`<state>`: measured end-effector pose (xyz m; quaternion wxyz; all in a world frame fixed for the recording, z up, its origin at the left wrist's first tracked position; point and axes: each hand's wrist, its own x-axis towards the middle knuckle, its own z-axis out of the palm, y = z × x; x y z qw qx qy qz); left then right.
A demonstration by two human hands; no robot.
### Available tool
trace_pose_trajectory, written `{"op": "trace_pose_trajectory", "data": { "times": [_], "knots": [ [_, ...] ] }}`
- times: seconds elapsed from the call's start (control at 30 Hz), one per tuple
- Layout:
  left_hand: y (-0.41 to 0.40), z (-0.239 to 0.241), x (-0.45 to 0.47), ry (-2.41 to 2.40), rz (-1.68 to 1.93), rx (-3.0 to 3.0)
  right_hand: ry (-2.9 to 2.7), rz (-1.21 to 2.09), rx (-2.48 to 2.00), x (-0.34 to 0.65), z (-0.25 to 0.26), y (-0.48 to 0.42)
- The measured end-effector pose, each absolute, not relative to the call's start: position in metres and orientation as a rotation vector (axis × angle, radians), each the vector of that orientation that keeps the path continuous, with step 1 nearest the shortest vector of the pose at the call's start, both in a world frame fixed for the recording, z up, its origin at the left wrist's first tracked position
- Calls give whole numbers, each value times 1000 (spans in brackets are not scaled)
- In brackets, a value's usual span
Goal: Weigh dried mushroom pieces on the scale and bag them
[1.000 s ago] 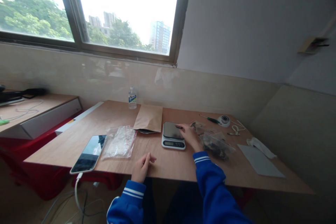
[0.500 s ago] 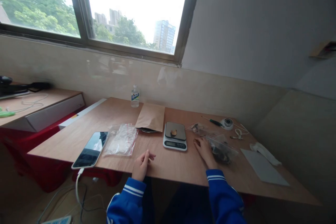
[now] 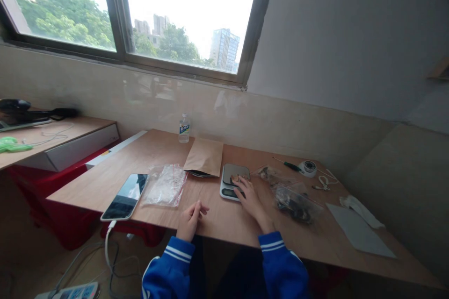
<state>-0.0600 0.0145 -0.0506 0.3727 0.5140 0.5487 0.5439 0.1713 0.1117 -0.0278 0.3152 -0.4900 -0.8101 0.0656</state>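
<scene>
A white digital kitchen scale (image 3: 223, 190) with a dark weighing plate stands on the table in front of me. Small brown dried pieces (image 3: 235, 178) lie on its plate, partly covered by my fingers. My right hand (image 3: 249, 198) reaches over the scale's right side, its fingertips closed on a brown piece at the plate; the exact kind is too small to tell. My left hand (image 3: 190, 219) rests at the table's front edge, fingers curled together, and nothing shows in it. Right of the scale lie clear zip bags, one with brown bits (image 3: 269, 174), another with dark contents (image 3: 294, 206).
A brown paper pouch (image 3: 204, 156) lies behind the scale, near a plastic bottle (image 3: 184, 130). To the left are clear empty bags (image 3: 164, 186) and a charging phone (image 3: 125, 197). A screwdriver (image 3: 292, 166), a white dome camera (image 3: 308, 168) and a grey sheet (image 3: 358, 229) are at right.
My right hand has moved left from beside the clear bags onto the scale's plate. More brown material now shows at its fingertips. My left hand has stayed put.
</scene>
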Motion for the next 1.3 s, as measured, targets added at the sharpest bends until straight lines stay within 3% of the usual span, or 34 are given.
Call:
{"op": "trace_pose_trajectory", "data": {
  "times": [0.33, 0.53, 0.9, 1.1, 1.3],
  "knots": [
    [12, -46, -63, 1382, 1411, 1304, -1992, 167, -1322, 150, -25, 85],
    [16, -51, -65, 1374, 1405, 1236, -1750, 268, -1359, 167, -49, 40],
    [15, -34, -32, 1376, 1333, 1233, -1483, 570, -1373, 175, -53, 40],
    [49, -46, -46, 1645, 1472, 1425, -1522, 569, -1382, 177, -55, 42],
    [117, -24, -73, 2187, 1425, 1699, -1577, 499, -1418, 176, -56, 45]
  ]
}}
